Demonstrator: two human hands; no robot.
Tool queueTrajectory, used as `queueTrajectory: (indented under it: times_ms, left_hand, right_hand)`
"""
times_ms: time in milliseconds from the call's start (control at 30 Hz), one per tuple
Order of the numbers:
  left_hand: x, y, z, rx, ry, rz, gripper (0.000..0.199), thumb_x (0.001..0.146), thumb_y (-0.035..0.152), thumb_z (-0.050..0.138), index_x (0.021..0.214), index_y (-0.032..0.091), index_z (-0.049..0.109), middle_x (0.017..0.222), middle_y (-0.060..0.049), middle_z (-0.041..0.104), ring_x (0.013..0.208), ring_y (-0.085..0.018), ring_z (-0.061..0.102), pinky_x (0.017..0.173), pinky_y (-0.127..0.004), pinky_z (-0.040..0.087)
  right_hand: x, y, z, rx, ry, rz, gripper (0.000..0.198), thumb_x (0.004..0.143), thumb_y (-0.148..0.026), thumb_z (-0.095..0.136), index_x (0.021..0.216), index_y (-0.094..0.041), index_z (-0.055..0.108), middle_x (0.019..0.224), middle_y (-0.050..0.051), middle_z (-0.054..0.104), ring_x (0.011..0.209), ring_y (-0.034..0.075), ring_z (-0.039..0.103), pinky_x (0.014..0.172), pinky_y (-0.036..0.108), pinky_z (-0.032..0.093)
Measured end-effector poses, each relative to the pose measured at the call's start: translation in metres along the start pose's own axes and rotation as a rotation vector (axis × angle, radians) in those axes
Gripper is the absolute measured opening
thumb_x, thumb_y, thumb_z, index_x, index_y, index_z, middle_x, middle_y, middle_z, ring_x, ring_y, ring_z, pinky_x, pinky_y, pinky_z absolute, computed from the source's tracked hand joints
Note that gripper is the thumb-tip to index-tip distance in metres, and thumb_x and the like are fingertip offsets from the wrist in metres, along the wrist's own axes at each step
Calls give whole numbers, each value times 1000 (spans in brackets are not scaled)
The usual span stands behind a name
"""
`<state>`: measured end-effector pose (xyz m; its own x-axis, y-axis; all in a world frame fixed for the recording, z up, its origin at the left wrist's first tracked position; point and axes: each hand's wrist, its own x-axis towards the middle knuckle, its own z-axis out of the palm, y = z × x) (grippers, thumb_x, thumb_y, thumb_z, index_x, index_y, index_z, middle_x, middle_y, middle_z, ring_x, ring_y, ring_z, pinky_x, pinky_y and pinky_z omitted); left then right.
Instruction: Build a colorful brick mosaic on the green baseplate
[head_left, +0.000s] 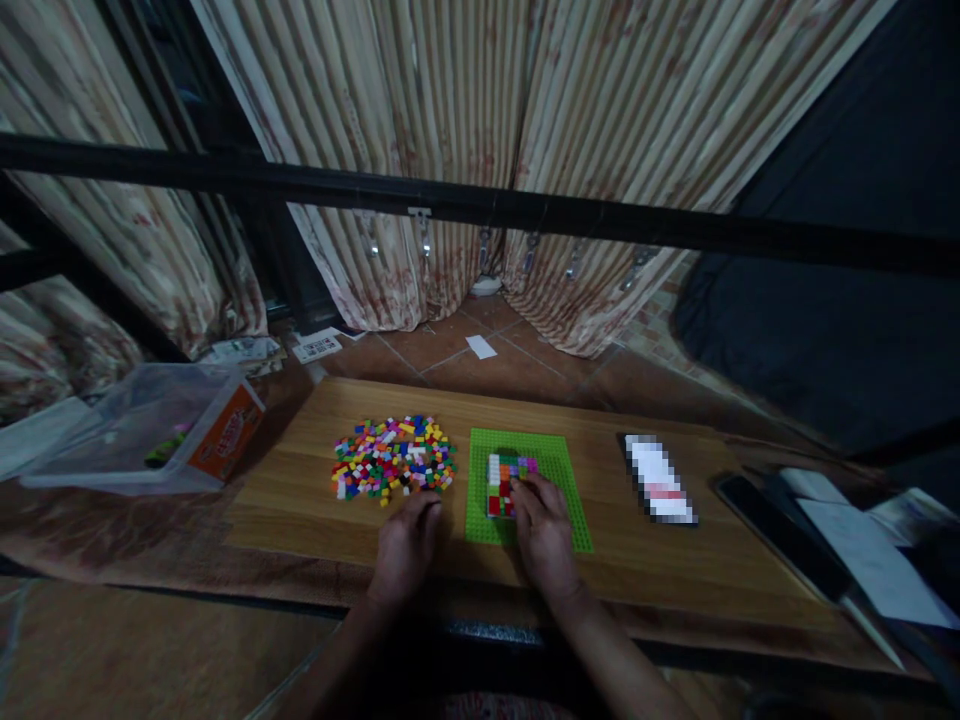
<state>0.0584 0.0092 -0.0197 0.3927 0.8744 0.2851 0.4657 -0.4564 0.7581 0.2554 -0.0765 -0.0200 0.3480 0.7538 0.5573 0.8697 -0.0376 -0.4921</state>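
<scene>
Right hand at bricks on plate, left hand by pile, can't tell what fingers grip; pressing squarely should seat best.

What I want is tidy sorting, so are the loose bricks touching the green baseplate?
Apart: the head view shows a strip of wooden board between the loose bricks and the green baseplate.

Looks dim, sinks to near-black below the worktop, stretches toward the edges, softens the loose bricks, pixelates over the bright phone.
</scene>
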Motion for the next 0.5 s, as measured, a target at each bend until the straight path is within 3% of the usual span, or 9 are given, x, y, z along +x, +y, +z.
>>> queueTrajectory:
  times_ms: [133, 233, 333, 500]
  left_hand:
    - [0, 7, -6, -177, 8, -128, 25, 88, 38, 50, 92, 19, 67, 91, -5, 71, 88, -20, 66, 81, -33, 53]
    - [-9, 17, -4, -352, -24, -242, 28, 84, 42, 55, 89, 17, 67, 82, -4, 70, 77, -18, 65, 72, -30, 53]
    - [-21, 34, 0, -590, -109, -372, 33, 79, 46, 60, 90, 16, 67, 72, -2, 67, 60, -13, 59, 57, -25, 49]
    - [-34, 61, -1, -783, -186, -472, 32, 71, 44, 70, 81, 14, 69, 58, 1, 59, 53, -9, 52, 52, -21, 43]
  right_hand:
    - [-2, -10, -8, 43, 51, 64, 33, 94, -28, 43, 120, -20, 62, 113, 11, 63, 107, 23, 55, 92, 43, 48]
    - [-8, -30, -14, 119, 43, 104, 31, 93, -28, 45, 118, -23, 64, 112, 9, 65, 105, 22, 58, 91, 41, 49]
    - [-18, -57, -19, 314, -60, 138, 27, 92, -28, 49, 112, -27, 67, 104, 5, 68, 97, 19, 62, 86, 34, 51]
    - [-31, -83, -23, 674, -151, 351, 22, 89, -32, 54, 101, -27, 71, 95, 3, 70, 89, 17, 65, 79, 30, 53]
